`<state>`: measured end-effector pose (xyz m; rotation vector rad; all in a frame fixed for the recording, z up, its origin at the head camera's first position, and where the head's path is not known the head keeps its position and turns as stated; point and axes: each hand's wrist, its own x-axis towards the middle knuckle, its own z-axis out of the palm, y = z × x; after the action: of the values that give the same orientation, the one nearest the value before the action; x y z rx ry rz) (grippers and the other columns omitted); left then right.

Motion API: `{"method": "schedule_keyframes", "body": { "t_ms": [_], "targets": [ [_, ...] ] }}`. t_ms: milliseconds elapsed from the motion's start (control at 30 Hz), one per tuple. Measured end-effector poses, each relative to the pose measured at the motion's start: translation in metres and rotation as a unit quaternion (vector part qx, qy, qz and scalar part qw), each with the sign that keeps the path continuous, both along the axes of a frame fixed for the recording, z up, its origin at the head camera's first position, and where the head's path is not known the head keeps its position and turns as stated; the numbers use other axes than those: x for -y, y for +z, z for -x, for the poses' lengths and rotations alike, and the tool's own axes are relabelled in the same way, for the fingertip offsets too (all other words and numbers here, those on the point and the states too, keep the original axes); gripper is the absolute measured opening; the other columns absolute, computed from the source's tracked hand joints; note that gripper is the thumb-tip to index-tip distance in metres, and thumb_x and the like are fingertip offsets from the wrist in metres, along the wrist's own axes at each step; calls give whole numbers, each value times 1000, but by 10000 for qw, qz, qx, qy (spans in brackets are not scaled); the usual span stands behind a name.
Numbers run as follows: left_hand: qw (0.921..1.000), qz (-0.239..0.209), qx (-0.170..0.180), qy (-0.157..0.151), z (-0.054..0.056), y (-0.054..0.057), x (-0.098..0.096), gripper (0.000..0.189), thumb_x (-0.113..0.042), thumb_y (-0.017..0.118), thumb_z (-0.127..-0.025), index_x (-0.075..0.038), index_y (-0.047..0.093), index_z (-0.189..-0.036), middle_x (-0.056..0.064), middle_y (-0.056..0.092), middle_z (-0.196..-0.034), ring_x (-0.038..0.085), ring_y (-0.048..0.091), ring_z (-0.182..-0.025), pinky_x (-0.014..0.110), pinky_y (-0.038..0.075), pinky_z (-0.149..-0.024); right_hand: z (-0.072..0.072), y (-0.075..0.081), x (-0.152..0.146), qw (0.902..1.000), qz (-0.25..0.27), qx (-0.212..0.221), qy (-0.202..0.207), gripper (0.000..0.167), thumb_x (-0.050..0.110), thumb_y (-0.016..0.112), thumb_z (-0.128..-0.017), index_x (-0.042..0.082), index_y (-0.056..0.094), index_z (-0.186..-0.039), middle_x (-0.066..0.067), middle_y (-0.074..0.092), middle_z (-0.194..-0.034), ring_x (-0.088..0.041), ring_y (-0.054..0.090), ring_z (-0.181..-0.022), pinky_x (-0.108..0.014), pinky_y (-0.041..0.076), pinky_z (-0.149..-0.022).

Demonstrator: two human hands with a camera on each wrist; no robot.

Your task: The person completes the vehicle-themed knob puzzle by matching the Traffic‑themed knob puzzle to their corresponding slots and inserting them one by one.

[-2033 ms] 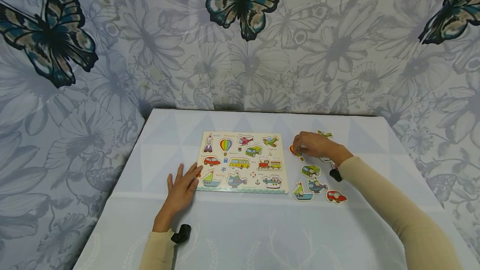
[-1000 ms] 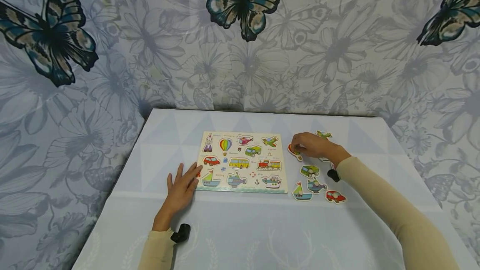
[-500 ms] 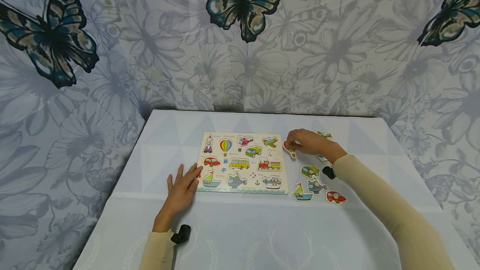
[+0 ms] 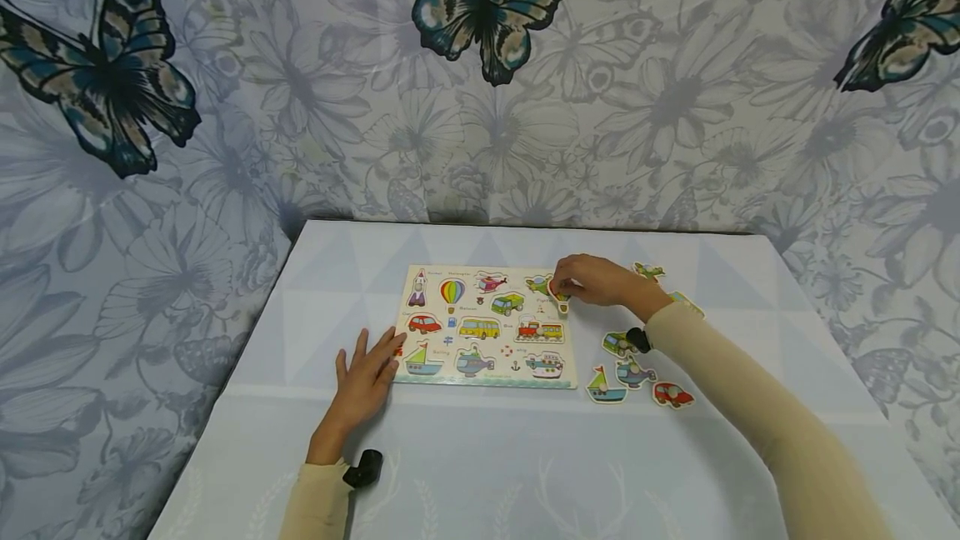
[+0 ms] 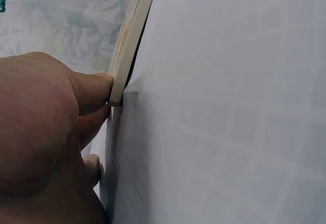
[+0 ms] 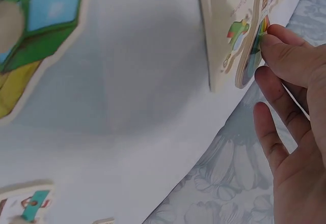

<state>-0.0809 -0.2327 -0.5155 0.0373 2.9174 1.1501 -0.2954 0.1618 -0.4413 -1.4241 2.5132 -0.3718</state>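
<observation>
A flat wooden puzzle board (image 4: 495, 347) with printed vehicles lies mid-table. My right hand (image 4: 594, 280) pinches a hot-air balloon puzzle piece (image 6: 250, 51) between thumb and finger, over the board's upper right corner by the printed airplane. In the right wrist view the balloon piece stands on edge, its rainbow side toward the fingers, the other fingers spread below. My left hand (image 4: 366, 380) rests at the board's lower left edge, fingers spread and fairly straight. In the left wrist view its fingertips (image 5: 99, 89) touch the corner of the board's wooden edge.
Right of the board lie loose pieces: a sailboat (image 4: 604, 388), a blue helicopter (image 4: 632, 372), a red car (image 4: 672, 395), a green jeep (image 4: 615, 344) and an airplane (image 4: 648, 271). Another piece (image 4: 686, 302) is partly hidden behind the right arm. A patterned cloth hangs behind the table.
My right hand has slid the balloon piece from among the loose pieces leftward to the board's upper right corner. The left hand and the board have stayed put.
</observation>
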Motion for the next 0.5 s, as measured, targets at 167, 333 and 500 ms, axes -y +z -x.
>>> {"method": "schedule_keyframes", "body": {
  "t_ms": [167, 333, 500],
  "targets": [
    [10000, -16, -43, 39, 0, -1, 1, 45, -14, 52, -104, -14, 50, -149, 16, 37, -160, 52, 5, -151, 73, -10, -111, 0, 4, 15, 10000, 22, 26, 28, 13, 9, 66, -97, 15, 76, -103, 4, 68, -102, -11, 62, -91, -34, 53, -81],
    [10000, -41, 28, 8, 1, -2, 1, 46, -13, 53, -103, -13, 49, -149, 15, 36, -160, 52, 3, -151, 73, -11, -111, 1, 5, 25, 9999, -26, 34, 121, 13, 12, 66, -97, 16, 76, -104, 5, 68, -102, -10, 61, -91, -34, 53, -82],
    [10000, -1, 12, -5, 1, -2, 1, 46, -13, 53, -103, -13, 48, -149, 15, 36, -160, 52, 4, -151, 73, -10, -111, 0, 2, 31, 9999, -23, 66, 123, 13, 14, 66, -98, 16, 76, -105, 6, 68, -103, -10, 63, -92, -34, 54, -82]
  ]
}}
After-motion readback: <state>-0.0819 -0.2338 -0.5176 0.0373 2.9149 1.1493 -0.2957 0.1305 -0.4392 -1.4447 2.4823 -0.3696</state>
